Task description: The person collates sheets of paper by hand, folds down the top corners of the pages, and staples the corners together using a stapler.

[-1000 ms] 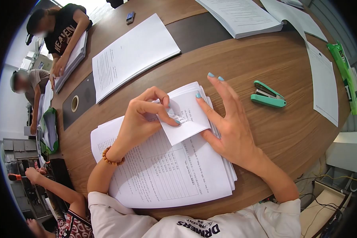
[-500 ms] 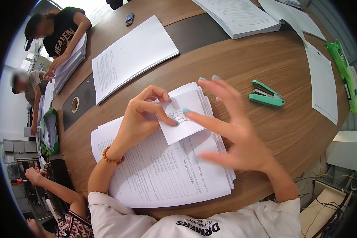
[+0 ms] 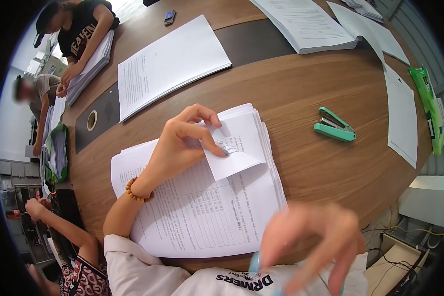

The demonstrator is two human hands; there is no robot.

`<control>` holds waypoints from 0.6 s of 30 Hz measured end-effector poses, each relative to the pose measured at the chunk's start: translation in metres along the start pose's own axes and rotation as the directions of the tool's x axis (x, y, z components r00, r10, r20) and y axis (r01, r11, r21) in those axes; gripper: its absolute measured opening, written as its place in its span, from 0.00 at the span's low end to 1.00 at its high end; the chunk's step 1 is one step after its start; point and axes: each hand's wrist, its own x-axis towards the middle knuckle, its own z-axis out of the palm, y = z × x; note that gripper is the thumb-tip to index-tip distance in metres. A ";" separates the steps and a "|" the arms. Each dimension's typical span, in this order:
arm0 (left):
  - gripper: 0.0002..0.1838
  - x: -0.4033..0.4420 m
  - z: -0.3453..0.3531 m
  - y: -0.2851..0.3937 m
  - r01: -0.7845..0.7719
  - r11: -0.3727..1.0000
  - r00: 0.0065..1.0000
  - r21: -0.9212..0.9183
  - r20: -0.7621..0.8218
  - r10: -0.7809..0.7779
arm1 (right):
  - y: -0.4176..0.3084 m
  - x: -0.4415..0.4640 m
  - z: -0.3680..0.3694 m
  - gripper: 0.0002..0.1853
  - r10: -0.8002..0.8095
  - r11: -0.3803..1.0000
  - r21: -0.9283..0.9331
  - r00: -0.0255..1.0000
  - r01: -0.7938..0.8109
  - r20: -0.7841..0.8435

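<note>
My left hand (image 3: 185, 140) pinches the turned-up corner (image 3: 237, 158) of a page on a printed paper stack (image 3: 197, 212) in front of me. A brown bead bracelet is on that wrist. Raised close to the camera, my right hand (image 3: 311, 241) is blurred, fingers apart and bent, over the lower right of the stack and my white shirt. Nothing shows in it. A green stapler (image 3: 335, 126) lies on the table to the right of the stack.
More paper stacks (image 3: 170, 64) (image 3: 311, 24) lie across the brown table (image 3: 291, 93). A tape roll (image 3: 92, 120) is at left, a small blue item (image 3: 169, 18) at the back, a green packet (image 3: 429, 108) at right. Two people handle papers at left; another person's arm (image 3: 66, 229) shows lower left.
My right hand has left the folded corner and come down toward my body, closer to the camera. My left hand keeps its pinch. The view has shifted slightly.
</note>
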 end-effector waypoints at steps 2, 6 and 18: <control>0.11 0.000 0.001 0.001 0.014 1.000 1.000 -0.022 -0.003 -0.014 | 0.001 -0.002 -0.018 0.28 0.063 0.860 -0.475 0.963 -0.185 -0.261; 0.11 0.000 0.001 0.001 0.009 1.000 1.000 -0.023 -0.003 -0.009 | 0.016 0.007 -0.025 0.36 0.083 0.265 -0.831 0.871 -0.488 -0.485; 0.15 0.000 0.002 0.003 0.003 1.000 1.000 -0.027 -0.020 -0.004 | 0.042 0.006 -0.019 0.34 0.147 0.013 -0.898 0.889 -0.441 -0.434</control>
